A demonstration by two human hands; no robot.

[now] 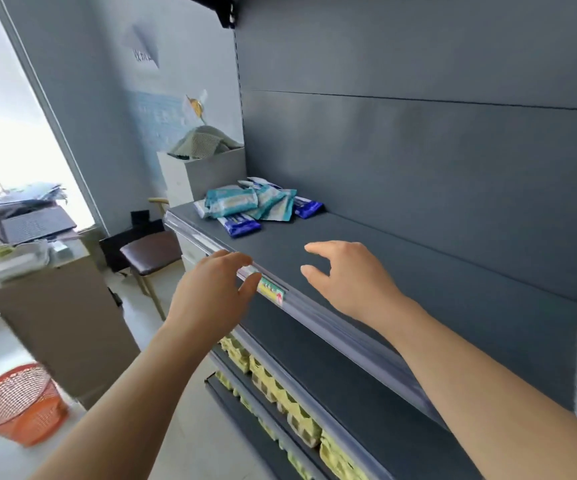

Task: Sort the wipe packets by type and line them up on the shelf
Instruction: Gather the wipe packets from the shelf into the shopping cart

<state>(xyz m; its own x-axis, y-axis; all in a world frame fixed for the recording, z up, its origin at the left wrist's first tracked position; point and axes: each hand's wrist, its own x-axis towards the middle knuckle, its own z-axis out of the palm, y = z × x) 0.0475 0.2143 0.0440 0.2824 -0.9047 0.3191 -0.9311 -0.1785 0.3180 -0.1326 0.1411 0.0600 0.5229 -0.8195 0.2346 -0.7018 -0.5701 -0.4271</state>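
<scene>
Easy to send something off the shelf (418,258) at its open left end: smooth dark deck, only a low rail (332,327) along the front, nothing visible at the side. Both hands held out empty. Left hand (210,289) released, with fingers loosely spread, at the rail, touching it or just above, hard to tell. Right hand (345,275) likewise released, with thumb and fingers apart, poised over bare shelf, well short of the goods. Likely to drag several at once with a hasty rake, or to muddle the types by grabbing from the top of a tangle. Heaped as one loose pile (255,202) at the far left end, near that open corner, unsorted and overlapping at odd angles. Teal packets (231,202) uppermost, soft, crinkled and glossy, probably prone to slipping over each other. Blue packets (240,226) slimmer, partly buried, poking out at front and right. At the pile's left edge, one paler end, too hidden to type.
</scene>
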